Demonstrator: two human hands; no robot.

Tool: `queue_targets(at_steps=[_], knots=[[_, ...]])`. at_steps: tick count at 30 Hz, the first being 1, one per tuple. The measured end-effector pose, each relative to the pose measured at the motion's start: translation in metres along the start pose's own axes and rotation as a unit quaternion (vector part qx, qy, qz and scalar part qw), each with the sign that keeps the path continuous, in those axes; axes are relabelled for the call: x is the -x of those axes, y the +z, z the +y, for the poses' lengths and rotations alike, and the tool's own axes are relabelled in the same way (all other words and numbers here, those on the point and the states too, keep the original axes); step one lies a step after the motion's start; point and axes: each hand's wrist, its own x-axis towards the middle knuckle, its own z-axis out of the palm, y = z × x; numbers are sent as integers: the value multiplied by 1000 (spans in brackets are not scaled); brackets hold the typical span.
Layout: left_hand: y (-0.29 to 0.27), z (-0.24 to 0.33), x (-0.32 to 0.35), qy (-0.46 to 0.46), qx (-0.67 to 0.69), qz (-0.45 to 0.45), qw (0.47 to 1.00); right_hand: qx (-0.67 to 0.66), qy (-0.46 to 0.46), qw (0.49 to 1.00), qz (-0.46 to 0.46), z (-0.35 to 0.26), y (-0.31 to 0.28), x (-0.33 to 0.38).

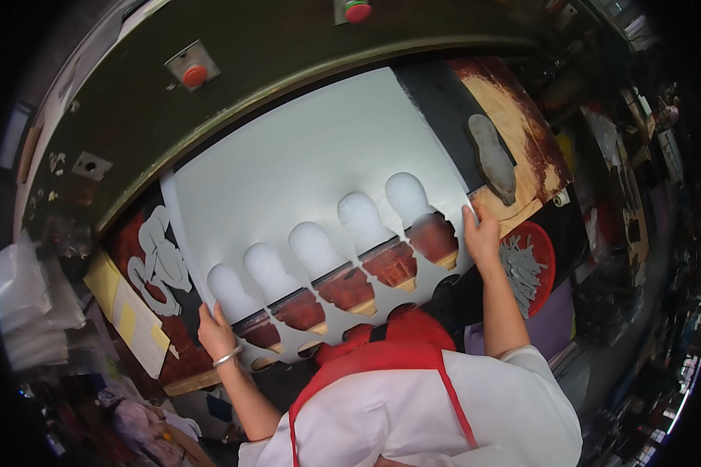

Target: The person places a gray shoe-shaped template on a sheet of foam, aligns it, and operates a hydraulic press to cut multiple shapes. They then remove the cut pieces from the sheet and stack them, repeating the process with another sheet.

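A large pale grey sheet [311, 156] lies across the work board, with a row of several sole-shaped holes along its near side. White shows through the upper part of the holes, reddish-brown board through the lower part. At the sheet's left edge my left hand [216, 331], with a bangle on the wrist, has its fingers closed on the border. My right hand [481, 232] grips the opposite edge, thumb on top. Beyond it, on the right of the board, rests a grey sole-shaped piece [493, 159], probably a cutting die. Loose grey sole-shaped cutouts [163, 261] lie left of the sheet.
A dark green machine body [265, 58] with red buttons spans the far side. A red bowl [549, 261] of grey strips [522, 268] stands at the right. Yellowish papers [136, 331] are at the left, by clear plastic bags [31, 303]. My red apron [382, 346] meets the near edge.
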Motion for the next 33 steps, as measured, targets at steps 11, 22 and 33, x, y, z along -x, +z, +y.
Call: queue_targets(at_steps=[11, 22, 33], knots=[[-8, -23, -36, 10, 47, -36, 998, 83, -129, 988, 28, 45, -38, -24], [15, -29, -56, -31, 96, -74, 992, 150, -220, 960, -87, 90, -43, -130], [41, 21, -44, -99, -96, 136, 981, -275, 32, 955, -106, 24, -27, -113]])
